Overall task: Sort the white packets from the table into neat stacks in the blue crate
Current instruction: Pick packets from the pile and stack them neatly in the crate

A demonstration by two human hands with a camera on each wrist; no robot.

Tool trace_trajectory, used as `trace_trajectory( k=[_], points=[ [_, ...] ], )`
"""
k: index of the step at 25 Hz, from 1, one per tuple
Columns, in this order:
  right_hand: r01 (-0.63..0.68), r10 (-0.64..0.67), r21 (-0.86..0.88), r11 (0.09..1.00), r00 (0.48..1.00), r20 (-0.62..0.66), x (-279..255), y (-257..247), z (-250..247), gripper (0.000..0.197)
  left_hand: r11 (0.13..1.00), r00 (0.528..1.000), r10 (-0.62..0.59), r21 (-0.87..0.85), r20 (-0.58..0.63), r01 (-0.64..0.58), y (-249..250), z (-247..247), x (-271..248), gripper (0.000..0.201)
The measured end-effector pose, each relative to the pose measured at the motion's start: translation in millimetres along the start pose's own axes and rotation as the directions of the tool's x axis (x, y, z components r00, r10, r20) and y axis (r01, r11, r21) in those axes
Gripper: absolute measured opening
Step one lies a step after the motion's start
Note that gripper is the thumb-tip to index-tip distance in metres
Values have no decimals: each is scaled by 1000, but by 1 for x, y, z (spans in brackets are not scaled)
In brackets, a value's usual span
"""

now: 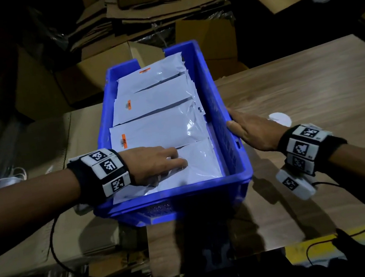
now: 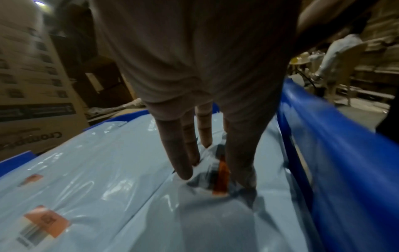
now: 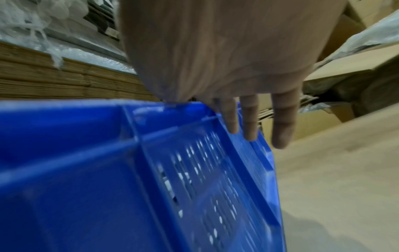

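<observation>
A: Item: nearest white packet (image 1: 195, 162), at the blue crate (image 1: 223, 97) near end, long axis across the crate. Your left hand (image 1: 154, 164)?

B: Directly on it, fingers straight, pressing its label end.

A: Right hand (image 1: 251, 132)?

B: Flat against the crate's right wall, holding nothing. Three packet stacks (image 1: 155, 109) lie beyond; cardboard boxes (image 1: 104, 79) past the table (image 1: 314, 92) far edge.

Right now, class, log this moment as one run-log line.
left hand: presses nearest white packet down | right hand: flat against blue crate outer side | crate: four packet stacks
</observation>
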State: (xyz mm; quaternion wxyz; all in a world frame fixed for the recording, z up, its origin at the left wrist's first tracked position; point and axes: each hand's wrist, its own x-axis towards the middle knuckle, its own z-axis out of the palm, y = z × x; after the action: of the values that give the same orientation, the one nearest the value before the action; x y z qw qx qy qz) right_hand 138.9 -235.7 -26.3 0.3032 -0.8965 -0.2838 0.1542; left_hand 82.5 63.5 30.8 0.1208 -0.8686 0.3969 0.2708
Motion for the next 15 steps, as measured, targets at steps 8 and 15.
trace_trajectory(
  k=[8,15],
  points=[
    [259,-138,-701,664,964,225,4,-105,-53,58,905,865,-426,132,267,405,-6,-9,-42,44],
    [559,-26,-793,244,821,571,46,-141,11,48,863,832,-502,199,237,465,-3,3,-39,43]
  ],
)
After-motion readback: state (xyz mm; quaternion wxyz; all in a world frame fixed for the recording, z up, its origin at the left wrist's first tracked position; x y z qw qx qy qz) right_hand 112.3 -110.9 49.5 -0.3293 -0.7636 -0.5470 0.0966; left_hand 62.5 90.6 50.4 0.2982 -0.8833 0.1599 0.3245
